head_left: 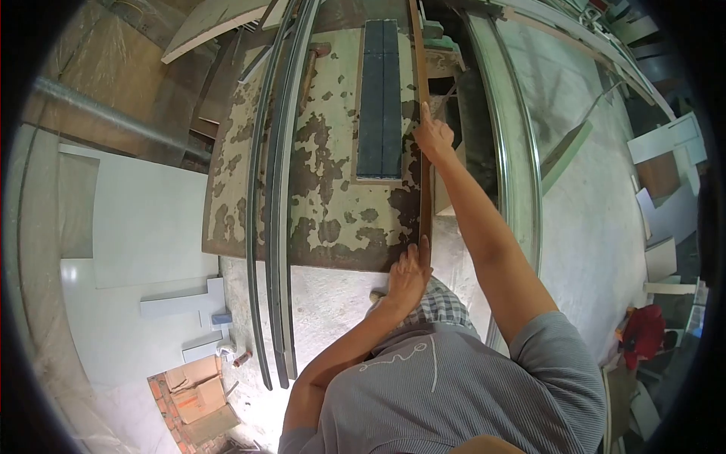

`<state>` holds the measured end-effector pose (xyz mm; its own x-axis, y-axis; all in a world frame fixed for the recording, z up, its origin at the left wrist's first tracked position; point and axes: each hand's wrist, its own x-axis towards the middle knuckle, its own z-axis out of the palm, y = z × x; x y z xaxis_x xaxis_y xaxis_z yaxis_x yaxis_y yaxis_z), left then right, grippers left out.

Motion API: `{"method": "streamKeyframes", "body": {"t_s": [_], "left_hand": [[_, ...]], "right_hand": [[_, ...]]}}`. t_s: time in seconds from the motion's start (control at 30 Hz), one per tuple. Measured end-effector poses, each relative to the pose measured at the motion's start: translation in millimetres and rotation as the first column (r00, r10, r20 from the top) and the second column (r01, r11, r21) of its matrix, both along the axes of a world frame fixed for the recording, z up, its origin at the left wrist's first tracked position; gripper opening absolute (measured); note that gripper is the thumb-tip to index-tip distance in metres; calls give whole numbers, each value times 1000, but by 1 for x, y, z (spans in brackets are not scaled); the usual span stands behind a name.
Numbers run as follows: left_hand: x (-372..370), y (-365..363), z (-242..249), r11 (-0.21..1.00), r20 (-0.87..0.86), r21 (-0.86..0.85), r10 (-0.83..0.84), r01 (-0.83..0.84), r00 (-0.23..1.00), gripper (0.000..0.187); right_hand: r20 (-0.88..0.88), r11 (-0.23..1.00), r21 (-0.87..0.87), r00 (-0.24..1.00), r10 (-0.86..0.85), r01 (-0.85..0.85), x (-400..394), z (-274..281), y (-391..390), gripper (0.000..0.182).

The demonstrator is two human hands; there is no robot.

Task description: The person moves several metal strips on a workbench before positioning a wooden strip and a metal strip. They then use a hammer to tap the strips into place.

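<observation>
A long, narrow brown wooden strip (417, 57) runs along the right edge of a worn, patchy board tabletop (344, 151). My left hand (408, 276) is closed around its near end, with the thumb on the right side and the fingers on the left. Farther up the strip, my right hand (435, 141) grips it with the index finger stretched forward along it and the other fingers curled. Just left of the strip, a dark grey rectangular panel (370, 106) with a lengthwise line lies on the tabletop.
Several long dark metal profiles (272, 189) lie across the tabletop's left side and overhang its near edge. A hammer-like tool (311, 68) rests beside them. To the right runs a long pale beam with shiny edges (508, 121). Cardboard (198, 386) and white panels (144, 219) are at lower left.
</observation>
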<state>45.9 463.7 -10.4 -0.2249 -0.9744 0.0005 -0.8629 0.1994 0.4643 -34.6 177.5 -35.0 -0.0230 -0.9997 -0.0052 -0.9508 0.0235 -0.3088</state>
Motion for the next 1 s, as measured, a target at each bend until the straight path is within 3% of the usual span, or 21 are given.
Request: {"method": "streamKeyframes", "body": {"t_s": [0.1, 0.2, 0.33, 0.4, 0.53, 0.63, 0.9, 1.0], "left_hand": [[-1, -22, 2, 996, 11, -82, -16, 17, 1000, 63], [-1, -44, 6, 994, 8, -104, -16, 16, 1000, 61], [0, -73, 7, 998, 9, -55, -36, 37, 999, 57], [-1, -87, 3, 999, 50, 29, -46, 45, 998, 65], [-3, -112, -1, 999, 46, -16, -38, 39, 998, 65], [-5, -133, 0, 1000, 66, 2, -25, 25, 997, 65], [-9, -191, -2, 1000, 52, -2, 19, -19, 998, 66], [-10, -211, -1, 999, 63, -22, 36, -35, 997, 65]], "right_hand": [[-102, 996, -79, 994, 34, -42, -1, -1, -22, 67], [-53, 999, -52, 999, 7, -10, -1, 0, -43, 64], [-58, 998, -61, 998, 13, -17, -2, -3, -69, 63], [-87, 996, -90, 996, -1, -7, -2, -7, -85, 63], [-17, 1000, -6, 1000, -13, 13, -4, -7, -114, 66], [-58, 997, -73, 998, -7, 3, -2, -6, -130, 62], [-70, 996, 81, 997, 35, -29, -4, 10, -188, 63], [-101, 998, 51, 994, 41, -36, -4, 7, -210, 63]]}}
